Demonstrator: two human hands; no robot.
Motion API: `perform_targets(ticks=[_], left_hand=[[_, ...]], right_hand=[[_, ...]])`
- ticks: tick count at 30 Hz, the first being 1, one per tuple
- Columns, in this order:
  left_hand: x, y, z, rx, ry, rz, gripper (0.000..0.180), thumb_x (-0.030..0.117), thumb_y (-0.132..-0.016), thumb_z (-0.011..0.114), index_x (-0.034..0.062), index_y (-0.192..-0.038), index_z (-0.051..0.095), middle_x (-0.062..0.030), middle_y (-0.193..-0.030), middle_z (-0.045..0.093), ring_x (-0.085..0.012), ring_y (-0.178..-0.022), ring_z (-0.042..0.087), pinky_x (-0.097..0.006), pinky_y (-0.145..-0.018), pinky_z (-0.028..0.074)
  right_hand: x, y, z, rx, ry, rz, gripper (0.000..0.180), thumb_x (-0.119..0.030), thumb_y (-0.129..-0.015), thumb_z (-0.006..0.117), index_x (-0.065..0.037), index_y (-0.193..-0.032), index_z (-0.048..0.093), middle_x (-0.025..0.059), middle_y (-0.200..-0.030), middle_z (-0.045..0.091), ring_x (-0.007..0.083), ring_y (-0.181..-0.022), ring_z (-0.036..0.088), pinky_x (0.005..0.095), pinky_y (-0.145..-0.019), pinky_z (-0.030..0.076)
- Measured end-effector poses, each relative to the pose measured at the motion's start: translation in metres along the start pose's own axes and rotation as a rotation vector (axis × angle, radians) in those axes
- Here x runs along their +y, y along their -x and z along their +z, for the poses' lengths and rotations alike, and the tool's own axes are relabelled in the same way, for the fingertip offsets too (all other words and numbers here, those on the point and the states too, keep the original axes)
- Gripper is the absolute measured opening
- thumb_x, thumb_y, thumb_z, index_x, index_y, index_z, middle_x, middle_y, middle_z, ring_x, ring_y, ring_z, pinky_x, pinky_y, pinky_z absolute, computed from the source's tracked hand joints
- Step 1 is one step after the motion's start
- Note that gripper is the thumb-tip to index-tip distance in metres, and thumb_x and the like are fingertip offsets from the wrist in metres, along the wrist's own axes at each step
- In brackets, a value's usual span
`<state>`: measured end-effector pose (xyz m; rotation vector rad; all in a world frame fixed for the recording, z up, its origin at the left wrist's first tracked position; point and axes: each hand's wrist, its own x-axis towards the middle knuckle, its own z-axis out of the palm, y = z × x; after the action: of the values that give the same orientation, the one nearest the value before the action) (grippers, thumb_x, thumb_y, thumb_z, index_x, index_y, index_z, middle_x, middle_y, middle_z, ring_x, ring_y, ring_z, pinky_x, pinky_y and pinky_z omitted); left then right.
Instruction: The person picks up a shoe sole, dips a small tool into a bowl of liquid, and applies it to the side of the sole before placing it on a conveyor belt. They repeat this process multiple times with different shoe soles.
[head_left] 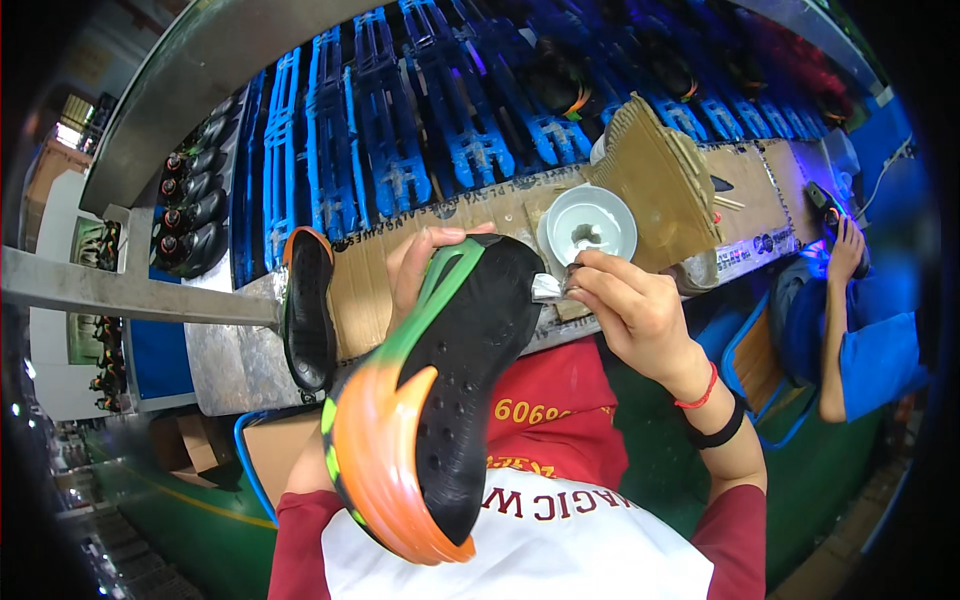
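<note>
Partly hidden behind the sole [455, 390], the left hand [409, 268] clasps it; the right hand [640, 308] pinches a silvery scrap [546, 288] at its edge, near the white bowl [608, 213].

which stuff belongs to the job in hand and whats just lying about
In the job:
black sole in the left hand
pale piece in the right hand
probably the white bowl
perhaps the second sole

Seemingly lying about:
brown cardboard by the bowl
thin sticks
</note>
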<state>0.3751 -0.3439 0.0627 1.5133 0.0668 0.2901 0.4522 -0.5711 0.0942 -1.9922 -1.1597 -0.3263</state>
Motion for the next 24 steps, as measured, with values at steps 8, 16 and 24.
perform_targets(ticks=[8,16,24], left_hand=[[0.006,-0.003,0.006,-0.105,-0.078,0.506,0.03,-0.002,-0.089,0.058,-0.0053,-0.116,0.046,-0.0223,-0.098,0.061,-0.0377,-0.103,0.063,-0.043,-0.087,0.054],[-0.013,-0.01,-0.004,-0.16,-0.368,0.893,0.098,-0.015,-0.066,0.073,0.0153,-0.145,0.023,-0.0183,-0.128,0.033,-0.0459,-0.116,0.051,-0.049,-0.095,0.051],[-0.036,-0.006,-0.015,-0.187,-0.355,0.79,0.095,-0.013,-0.068,0.073,0.0082,-0.145,0.022,-0.0198,-0.127,0.035,-0.0435,-0.111,0.056,-0.047,-0.091,0.053]], right_hand=[[-0.005,0.002,0.001,-0.043,-0.223,0.091,0.012,-0.001,-0.079,0.07,0.001,-0.09,0.065,0.0139,-0.09,0.067,0.0304,-0.072,0.067,0.0332,-0.061,0.054],[-0.013,-0.002,-0.002,-0.115,-0.393,0.179,0.011,0.004,-0.078,0.068,0.006,-0.089,0.067,0.0196,-0.09,0.069,0.0276,-0.076,0.069,0.0305,-0.068,0.053],[-0.01,-0.002,0.002,-0.093,-0.466,0.225,0.008,0.001,-0.082,0.067,0.004,-0.09,0.066,0.0145,-0.086,0.069,0.0263,-0.072,0.068,0.0302,-0.065,0.053]])
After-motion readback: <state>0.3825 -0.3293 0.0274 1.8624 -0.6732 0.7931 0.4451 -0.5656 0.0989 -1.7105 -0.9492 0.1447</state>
